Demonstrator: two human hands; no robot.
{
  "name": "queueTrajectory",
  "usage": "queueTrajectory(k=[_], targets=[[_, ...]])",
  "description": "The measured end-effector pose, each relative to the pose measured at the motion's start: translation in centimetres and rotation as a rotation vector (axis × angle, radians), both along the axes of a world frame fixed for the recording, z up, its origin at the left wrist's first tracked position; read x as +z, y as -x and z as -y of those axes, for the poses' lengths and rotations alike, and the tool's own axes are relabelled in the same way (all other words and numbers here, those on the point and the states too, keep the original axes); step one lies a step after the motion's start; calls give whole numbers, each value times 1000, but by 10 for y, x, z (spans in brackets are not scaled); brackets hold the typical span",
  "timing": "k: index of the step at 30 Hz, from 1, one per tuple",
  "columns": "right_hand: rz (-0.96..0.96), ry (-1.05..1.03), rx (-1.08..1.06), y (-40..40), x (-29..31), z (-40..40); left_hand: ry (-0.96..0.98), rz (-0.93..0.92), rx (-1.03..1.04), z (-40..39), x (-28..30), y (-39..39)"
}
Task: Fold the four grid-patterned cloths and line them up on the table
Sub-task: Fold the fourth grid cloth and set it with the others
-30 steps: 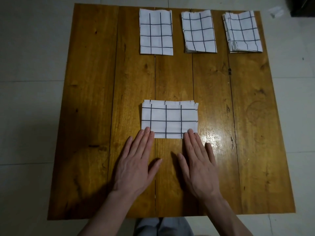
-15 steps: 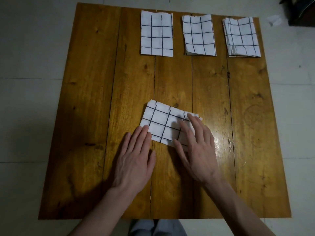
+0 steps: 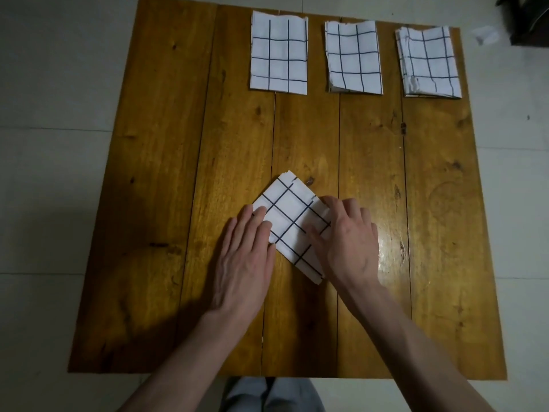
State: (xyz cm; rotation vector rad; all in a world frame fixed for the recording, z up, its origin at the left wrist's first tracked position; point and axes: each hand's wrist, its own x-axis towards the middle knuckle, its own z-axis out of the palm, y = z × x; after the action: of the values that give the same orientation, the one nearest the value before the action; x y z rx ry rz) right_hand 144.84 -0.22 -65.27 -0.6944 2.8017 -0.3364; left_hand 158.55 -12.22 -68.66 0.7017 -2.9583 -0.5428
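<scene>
Three folded white cloths with dark grid lines lie in a row along the table's far edge: the left cloth [image 3: 279, 53], the middle cloth [image 3: 353, 58] and the right cloth [image 3: 429, 62]. A fourth folded grid cloth [image 3: 289, 221] lies near the table's middle, turned diagonally like a diamond. My left hand [image 3: 246, 257] lies flat, its fingertips resting on that cloth's left edge. My right hand [image 3: 347, 239] covers its right corner, with the fingers curled over the far right edge and the thumb on top.
The wooden plank table [image 3: 166, 203] stands on a pale tiled floor. A dark object [image 3: 531, 19] and a scrap of paper [image 3: 487, 35] lie on the floor at the far right. My knees [image 3: 273, 394] show below the table's near edge.
The fourth cloth has turned clockwise from level to diagonal. My right hand moved onto its right side and curled its fingers. My left hand shifted onto its left edge.
</scene>
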Motion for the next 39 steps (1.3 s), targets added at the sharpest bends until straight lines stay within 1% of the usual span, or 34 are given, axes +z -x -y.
queueTrajectory(k=[3,6,9,12,14,18,20,23,25,28,30,32,36,39], targets=[[94,-9,-81,0,4,4,-37,-21,33,-3,2,2],[203,87,-144,0,5,4,-49,-17,72,-8,4,3],[289,165,-158,0,5,1,-65,17,96,-14,7,4],[436,265,-189,-2,9,-3,-75,63,111,-18,14,2],[521,329,-221,-5,15,-6,-85,105,157,-20,23,1],[576,424,-212,-14,28,-15,-134,173,299,-26,43,-1],[610,482,-211,-19,41,-18,-267,150,375,-28,50,-4],[655,511,-216,-25,67,-23,-657,86,579,-28,68,-6],[707,560,-232,-28,92,-26,-873,54,703,-25,90,-7],[799,618,-285,-33,134,-31,-1168,-13,791,-19,137,-10],[811,634,-274,-37,164,-32,-1313,-75,801,-15,170,-15],[805,648,-265,-41,194,-31,-1326,-129,776,-9,201,-21],[786,696,-258,-54,249,-25,-1219,-175,679,6,260,-36],[773,725,-226,-62,290,-16,-1201,-230,652,17,302,-47]])
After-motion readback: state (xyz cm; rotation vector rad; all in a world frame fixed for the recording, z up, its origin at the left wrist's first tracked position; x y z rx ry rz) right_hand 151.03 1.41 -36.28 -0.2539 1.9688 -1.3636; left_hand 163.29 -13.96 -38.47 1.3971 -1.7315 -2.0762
